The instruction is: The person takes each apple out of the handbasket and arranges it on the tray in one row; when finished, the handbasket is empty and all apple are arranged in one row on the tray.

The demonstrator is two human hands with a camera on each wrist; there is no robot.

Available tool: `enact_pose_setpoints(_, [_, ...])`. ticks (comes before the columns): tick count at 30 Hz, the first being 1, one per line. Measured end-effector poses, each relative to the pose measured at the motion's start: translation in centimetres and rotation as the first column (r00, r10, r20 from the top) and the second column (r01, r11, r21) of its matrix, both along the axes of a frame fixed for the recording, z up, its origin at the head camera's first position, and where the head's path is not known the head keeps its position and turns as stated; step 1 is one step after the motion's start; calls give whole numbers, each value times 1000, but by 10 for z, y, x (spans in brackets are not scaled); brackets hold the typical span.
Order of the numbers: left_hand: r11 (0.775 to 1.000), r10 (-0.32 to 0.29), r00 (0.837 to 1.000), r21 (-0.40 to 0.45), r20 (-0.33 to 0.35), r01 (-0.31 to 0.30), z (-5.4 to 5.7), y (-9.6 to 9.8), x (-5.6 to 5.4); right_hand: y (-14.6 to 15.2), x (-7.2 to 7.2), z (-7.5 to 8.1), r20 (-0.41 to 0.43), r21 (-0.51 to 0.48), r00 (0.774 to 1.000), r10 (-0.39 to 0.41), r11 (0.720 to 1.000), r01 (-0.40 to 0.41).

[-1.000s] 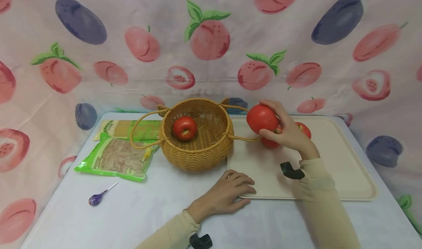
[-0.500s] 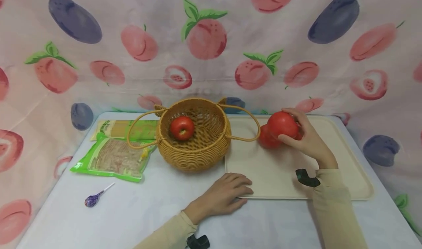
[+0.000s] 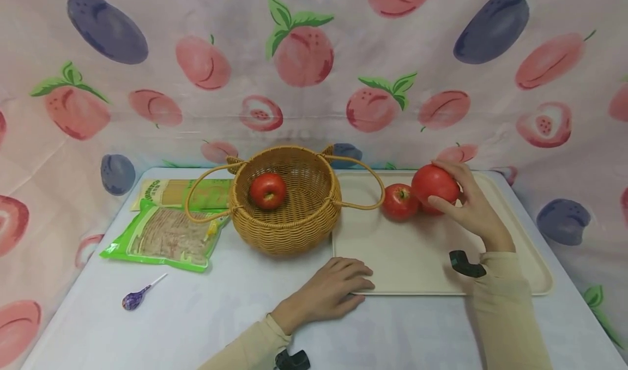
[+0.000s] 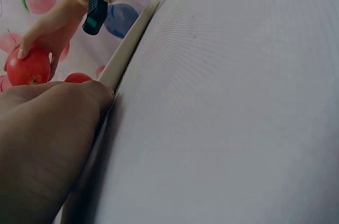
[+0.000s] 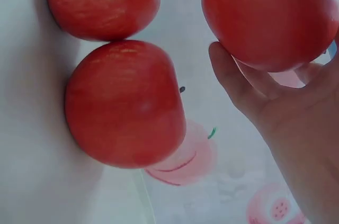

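Note:
My right hand [image 3: 471, 206] grips a red apple [image 3: 434, 189] in the head view, fingers behind it and thumb in front. In the right wrist view that held apple [image 5: 270, 17] is apart from two other red apples, which touch each other. Of these, one apple [image 3: 400, 202] stands stem up on the beige tray [image 3: 382, 266]; the other [image 3: 432, 209] is mostly hidden beneath the held one. My left hand [image 3: 328, 288] lies relaxed at the tray's near left corner, fingertips over its rim. Another red apple [image 3: 267, 190] sits inside the wicker basket [image 3: 289, 236], left of the tray.
Basket handles [image 3: 378, 195] stick out on both sides, the right one over the tray's edge. Left of the basket lie a green-edged food packet [image 3: 171, 236], a flat noodle-like pack [image 3: 171, 192] and a purple lollipop [image 3: 133, 300]. A fruit-print cloth [image 3: 314, 114] hangs behind.
My right hand has carried the apple rightward, from beside the basket's right handle to over the tray's right-hand apple. The left hand keeps its place; the head view has shifted slightly.

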State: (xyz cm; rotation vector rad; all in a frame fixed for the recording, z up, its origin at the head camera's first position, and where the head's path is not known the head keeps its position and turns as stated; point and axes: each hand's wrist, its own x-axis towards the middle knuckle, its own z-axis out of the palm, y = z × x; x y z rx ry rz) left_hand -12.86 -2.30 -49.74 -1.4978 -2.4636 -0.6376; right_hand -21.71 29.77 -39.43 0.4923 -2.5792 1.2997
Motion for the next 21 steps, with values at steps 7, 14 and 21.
enact_pose_setpoints(7, [1000, 0, 1000, 9, 23, 0, -2, -1, 0, -9, 13, 17, -59, -4, 998, -10, 1000, 9])
enact_pose_setpoints(14, [1000, -1, 1000, 3, 14, 1, -1, -1, 0, -6, 15, 16, -83, 8, 996, -28, 1000, 29])
enact_pose_setpoints(21, [1000, -1, 1000, 1, 0, 1, -2, -1, -1, 13, 4, -2, -70, 37, 992, -107, 993, 110])
